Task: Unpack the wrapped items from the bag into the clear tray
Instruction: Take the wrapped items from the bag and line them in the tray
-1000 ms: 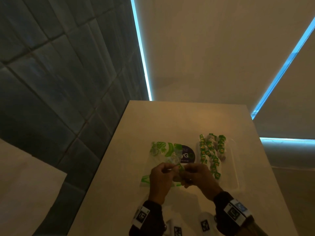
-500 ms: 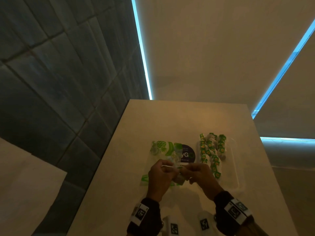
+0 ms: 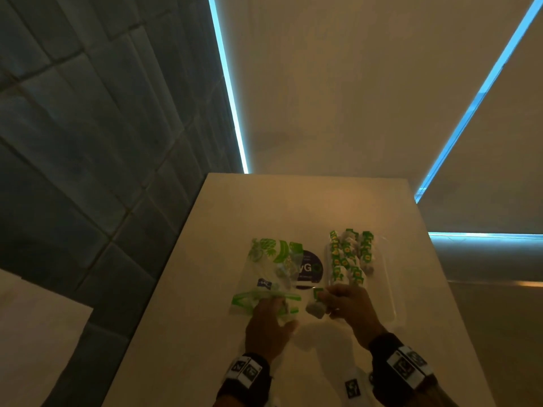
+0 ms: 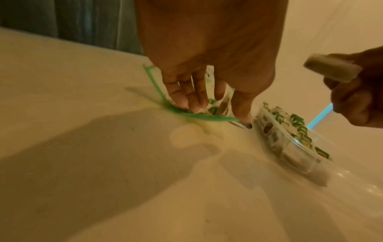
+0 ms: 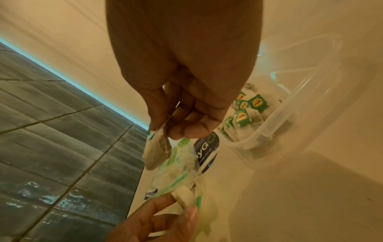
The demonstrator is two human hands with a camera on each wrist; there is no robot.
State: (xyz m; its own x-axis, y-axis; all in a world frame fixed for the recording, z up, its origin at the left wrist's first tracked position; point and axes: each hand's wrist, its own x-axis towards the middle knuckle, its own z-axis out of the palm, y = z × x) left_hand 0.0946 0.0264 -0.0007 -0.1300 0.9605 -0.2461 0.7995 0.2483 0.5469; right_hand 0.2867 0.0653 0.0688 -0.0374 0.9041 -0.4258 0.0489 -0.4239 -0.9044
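Observation:
A clear zip bag [image 3: 264, 277] with green print and a green zip strip [image 4: 161, 99] lies flat on the beige table. My left hand [image 3: 276, 304] holds its near mouth, fingers [image 4: 192, 101] inside the opening and thumb outside. My right hand [image 3: 326, 298] pinches one wrapped tea bag [image 3: 316, 308] just right of the bag mouth, above the table. That tea bag [image 5: 157, 152] hangs from my right fingertips [image 5: 186, 129]. The clear tray [image 3: 389, 292] stands to the right with several green-tagged tea bags [image 3: 346, 257] at its far end.
The table's left edge [image 3: 164, 289] drops to dark tiles [image 3: 73, 201]. A dark round label [image 3: 308, 268] shows at the bag's right side. The tray's near half [image 5: 311, 81] holds nothing. White marker tags [image 3: 352, 387] sit near the front edge.
My right hand has drawn a tea bag out of the bag mouth and moved right toward the tray. My left hand stays at the bag's opening.

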